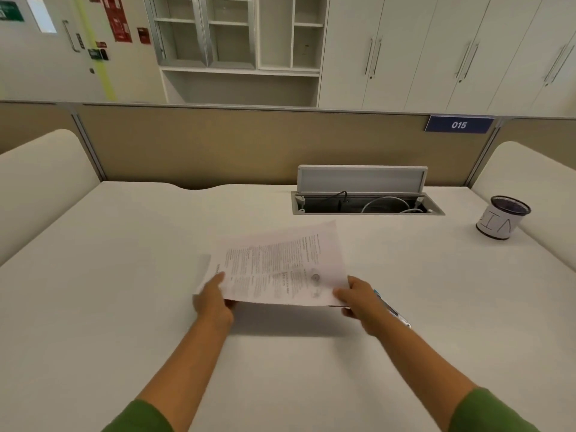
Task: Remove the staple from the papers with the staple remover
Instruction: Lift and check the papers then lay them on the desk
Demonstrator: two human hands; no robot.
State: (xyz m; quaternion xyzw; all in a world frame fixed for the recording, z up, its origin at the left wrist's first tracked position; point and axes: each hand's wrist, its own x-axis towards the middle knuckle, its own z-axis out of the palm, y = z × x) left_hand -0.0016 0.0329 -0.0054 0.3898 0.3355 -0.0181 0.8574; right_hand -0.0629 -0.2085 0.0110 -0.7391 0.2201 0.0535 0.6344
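The printed papers [280, 263] are held a little above the white desk [124, 275], near edge lifted, a shadow beneath them. My left hand [213, 299] pinches their near left corner. My right hand [358, 299] grips the near right corner. Just behind my right hand lies a slim blue and silver tool [392, 310] on the desk, mostly hidden by the hand; I cannot tell if it is the staple remover. The staple itself is too small to make out.
An open cable box [364, 194] with its lid raised sits at the back of the desk. A dark mesh cup [501, 218] with a white paper label stands at the far right. Beige partitions close off the back and sides.
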